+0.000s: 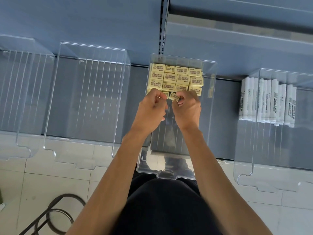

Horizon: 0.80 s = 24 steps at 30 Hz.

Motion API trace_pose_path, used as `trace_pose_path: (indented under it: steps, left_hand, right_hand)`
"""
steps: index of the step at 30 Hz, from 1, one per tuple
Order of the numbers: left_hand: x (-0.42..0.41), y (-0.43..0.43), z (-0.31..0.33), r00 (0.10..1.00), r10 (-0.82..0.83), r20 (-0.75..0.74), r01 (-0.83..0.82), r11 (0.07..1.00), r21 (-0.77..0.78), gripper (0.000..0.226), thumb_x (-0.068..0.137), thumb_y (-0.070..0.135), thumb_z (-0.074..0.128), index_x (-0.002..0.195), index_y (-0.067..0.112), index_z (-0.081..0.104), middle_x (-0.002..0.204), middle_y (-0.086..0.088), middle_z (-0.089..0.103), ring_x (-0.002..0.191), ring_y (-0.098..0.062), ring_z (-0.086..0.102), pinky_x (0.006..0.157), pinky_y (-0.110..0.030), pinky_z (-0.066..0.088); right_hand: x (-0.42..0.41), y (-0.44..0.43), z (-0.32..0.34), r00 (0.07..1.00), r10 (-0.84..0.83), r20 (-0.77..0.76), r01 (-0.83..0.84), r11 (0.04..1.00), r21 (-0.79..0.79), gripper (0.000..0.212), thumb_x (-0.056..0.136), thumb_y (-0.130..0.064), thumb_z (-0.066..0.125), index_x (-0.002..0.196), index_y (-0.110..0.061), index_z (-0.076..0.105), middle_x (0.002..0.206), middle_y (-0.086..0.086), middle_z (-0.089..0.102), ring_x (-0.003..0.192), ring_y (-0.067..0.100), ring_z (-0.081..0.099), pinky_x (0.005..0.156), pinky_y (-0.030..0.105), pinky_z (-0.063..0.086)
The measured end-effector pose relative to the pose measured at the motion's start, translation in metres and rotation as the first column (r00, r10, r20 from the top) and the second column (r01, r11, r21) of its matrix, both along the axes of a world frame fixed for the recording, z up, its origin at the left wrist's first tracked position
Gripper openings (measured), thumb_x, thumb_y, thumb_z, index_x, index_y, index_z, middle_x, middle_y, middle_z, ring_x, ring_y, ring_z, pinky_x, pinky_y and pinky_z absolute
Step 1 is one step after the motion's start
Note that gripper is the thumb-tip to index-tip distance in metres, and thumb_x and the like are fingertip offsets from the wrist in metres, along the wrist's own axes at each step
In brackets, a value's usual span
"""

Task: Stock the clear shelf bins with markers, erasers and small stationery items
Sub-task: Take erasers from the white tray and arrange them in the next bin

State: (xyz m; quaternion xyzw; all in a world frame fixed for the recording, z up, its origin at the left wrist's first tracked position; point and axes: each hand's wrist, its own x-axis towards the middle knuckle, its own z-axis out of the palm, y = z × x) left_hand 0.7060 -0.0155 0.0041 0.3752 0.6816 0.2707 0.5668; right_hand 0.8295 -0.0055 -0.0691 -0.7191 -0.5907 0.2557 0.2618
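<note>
step: lining up pale yellow block erasers point(169, 77) in the centre-frame clear plastic bin point(171, 143)
right hand point(188, 111): pinching one eraser point(174, 97)
left hand point(150, 111): curled, hold unclear
next: seat it flush, I'd guess

Erasers point(176, 77) in middle bin point(212, 106) (markers point(267, 100) rightward).

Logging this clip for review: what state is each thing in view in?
Eraser bin: back part filled with erasers, front bare.
Marker bin: row of markers at the back.
Middle-left bin: empty.
Far-left bin: empty.
Right hand: pinches one eraser over the bin.
Left hand: fingers curled beside it, grip unclear.
</note>
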Motion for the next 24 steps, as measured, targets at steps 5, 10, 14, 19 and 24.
trace_pose_path:
  steps: [5, 10, 14, 19, 24]
  left_hand:
    - [0.0, 0.003, 0.0, 1.0, 0.002, 0.004, -0.002, 1.0, 0.008, 0.016, 0.097, 0.004, 0.044, 0.098, 0.014, 0.056, 0.078, -0.001, 0.061, 0.063, -0.011, 0.056, 0.059, -0.024, 0.052]
    - [0.0, 0.002, -0.001, 1.0, 0.004, 0.013, -0.004, 1.0, 0.015, 0.016, 0.097, 0.005, 0.045, 0.095, 0.015, 0.057, 0.077, 0.0, 0.061, 0.062, -0.011, 0.057, 0.058, -0.023, 0.052]
    - [0.001, 0.003, 0.0, 0.999, 0.0, 0.034, -0.001, 1.0, 0.031, 0.02, 0.096, 0.003, 0.045, 0.09, 0.018, 0.057, 0.073, 0.0, 0.061, 0.06, -0.01, 0.055, 0.057, -0.023, 0.052]
    - [-0.002, 0.004, -0.002, 0.999, -0.004, 0.033, 0.003, 0.999, 0.034, 0.02, 0.097, 0.003, 0.045, 0.09, 0.017, 0.057, 0.073, 0.0, 0.061, 0.06, -0.01, 0.056, 0.057, -0.023, 0.051]
    - [-0.001, 0.003, -0.004, 0.999, -0.022, 0.035, 0.021, 0.999, 0.046, 0.022, 0.098, 0.003, 0.043, 0.089, 0.017, 0.057, 0.075, 0.0, 0.061, 0.06, -0.009, 0.056, 0.057, -0.023, 0.051]
  right_hand:
    - [-0.005, -0.001, -0.004, 1.0, -0.003, -0.024, 0.004, 0.998, 0.069, 0.015, 0.079, 0.009, 0.065, 0.088, -0.003, 0.064, 0.092, 0.011, 0.063, 0.067, 0.01, 0.054, 0.054, 0.02, 0.049]
    - [-0.006, -0.001, -0.008, 1.0, 0.009, -0.015, -0.009, 0.999, 0.048, 0.01, 0.078, 0.003, 0.073, 0.081, -0.004, 0.066, 0.095, 0.012, 0.059, 0.07, 0.02, 0.061, 0.056, 0.027, 0.052]
    - [-0.011, 0.005, -0.007, 0.999, 0.022, -0.036, -0.022, 1.0, -0.004, 0.016, 0.076, -0.002, 0.076, 0.083, -0.003, 0.062, 0.094, 0.011, 0.059, 0.073, 0.019, 0.058, 0.06, 0.025, 0.046]
    - [-0.018, 0.005, -0.007, 1.0, 0.017, -0.011, -0.017, 0.999, 0.03, 0.012, 0.076, 0.003, 0.07, 0.078, -0.004, 0.061, 0.088, 0.008, 0.06, 0.068, 0.017, 0.055, 0.057, 0.026, 0.042]
    - [-0.02, 0.005, -0.008, 1.0, 0.001, -0.01, -0.001, 0.999, 0.042, 0.013, 0.075, 0.007, 0.067, 0.074, -0.005, 0.062, 0.084, 0.005, 0.061, 0.065, 0.011, 0.05, 0.054, 0.018, 0.037]
